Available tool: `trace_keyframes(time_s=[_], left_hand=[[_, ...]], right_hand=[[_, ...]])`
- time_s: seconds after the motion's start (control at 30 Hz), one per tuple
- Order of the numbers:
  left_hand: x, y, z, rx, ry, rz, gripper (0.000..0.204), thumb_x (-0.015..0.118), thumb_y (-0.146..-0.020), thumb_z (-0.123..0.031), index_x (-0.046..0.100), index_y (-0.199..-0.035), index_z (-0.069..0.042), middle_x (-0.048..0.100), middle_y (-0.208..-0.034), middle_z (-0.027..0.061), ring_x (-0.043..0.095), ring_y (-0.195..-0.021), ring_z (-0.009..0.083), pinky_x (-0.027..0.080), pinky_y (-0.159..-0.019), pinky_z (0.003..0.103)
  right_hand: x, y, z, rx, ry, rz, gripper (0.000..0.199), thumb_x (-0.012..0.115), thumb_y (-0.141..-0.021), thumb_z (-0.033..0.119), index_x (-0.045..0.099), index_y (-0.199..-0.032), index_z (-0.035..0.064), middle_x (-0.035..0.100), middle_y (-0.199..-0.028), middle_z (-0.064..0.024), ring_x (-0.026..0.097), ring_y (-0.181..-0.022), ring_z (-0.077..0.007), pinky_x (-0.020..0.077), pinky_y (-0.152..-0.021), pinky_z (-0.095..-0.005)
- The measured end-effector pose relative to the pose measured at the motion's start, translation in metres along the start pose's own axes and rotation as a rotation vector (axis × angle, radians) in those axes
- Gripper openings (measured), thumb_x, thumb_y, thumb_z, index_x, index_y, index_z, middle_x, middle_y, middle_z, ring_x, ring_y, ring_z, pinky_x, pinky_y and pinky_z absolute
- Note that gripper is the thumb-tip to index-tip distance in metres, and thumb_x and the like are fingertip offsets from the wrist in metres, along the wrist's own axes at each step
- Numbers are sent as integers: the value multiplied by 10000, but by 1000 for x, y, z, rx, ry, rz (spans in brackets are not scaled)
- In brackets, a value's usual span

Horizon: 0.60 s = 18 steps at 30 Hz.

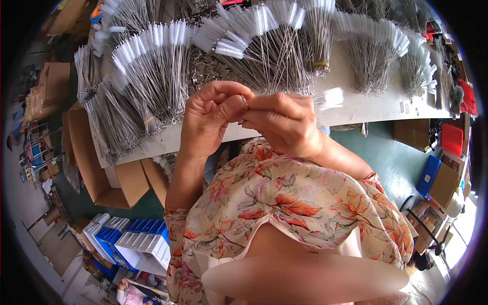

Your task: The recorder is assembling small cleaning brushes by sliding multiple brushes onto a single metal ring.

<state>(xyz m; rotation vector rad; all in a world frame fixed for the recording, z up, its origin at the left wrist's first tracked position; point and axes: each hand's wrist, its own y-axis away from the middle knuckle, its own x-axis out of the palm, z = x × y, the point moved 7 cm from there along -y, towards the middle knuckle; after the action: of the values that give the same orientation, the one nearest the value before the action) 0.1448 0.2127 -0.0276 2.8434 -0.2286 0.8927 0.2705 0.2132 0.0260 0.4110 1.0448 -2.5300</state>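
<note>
White worktable (366, 109) at twelve o'clock, heaped with bundled wire brushes (152, 76). Brown cardboard cartons (109, 173) at nine o'clock; blue and white bins (132, 244) at seven. Centre: left hand (211, 119) and right hand (282, 122) pinch one white-bristled brush (328, 98), its wire ring (244, 100) between the fingertips.

Both forearms rise from the lower edge and bend inward, bringing the hands together at chest height. Left hand (211, 119): fingers curled, thumb and forefinger pinched. Right hand (284, 122): knuckles up, fingertips meeting those of the left.
</note>
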Motion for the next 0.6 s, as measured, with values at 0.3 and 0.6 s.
trace_keyframes(time_s=[0.3,0.6], left_hand=[[8,12,-26,-1,-465,53,214,587,-807,43,598,-1021,36,626,-946,90,606,-803,107,517,-699,222],[36,32,-68,825,-1031,-127,315,640,-711,65,616,-1022,21,634,-955,136,657,-783,187,544,-661,252]], right_hand=[[11,7,17,-398,294,131,159,733,-629,57,669,-773,36,581,-878,-32,532,-547,-88,416,-424,-227],[11,-10,-32,780,-909,24,219,637,-837,228,608,-883,16,588,-707,-8,444,-511,-31,356,-442,-173]])
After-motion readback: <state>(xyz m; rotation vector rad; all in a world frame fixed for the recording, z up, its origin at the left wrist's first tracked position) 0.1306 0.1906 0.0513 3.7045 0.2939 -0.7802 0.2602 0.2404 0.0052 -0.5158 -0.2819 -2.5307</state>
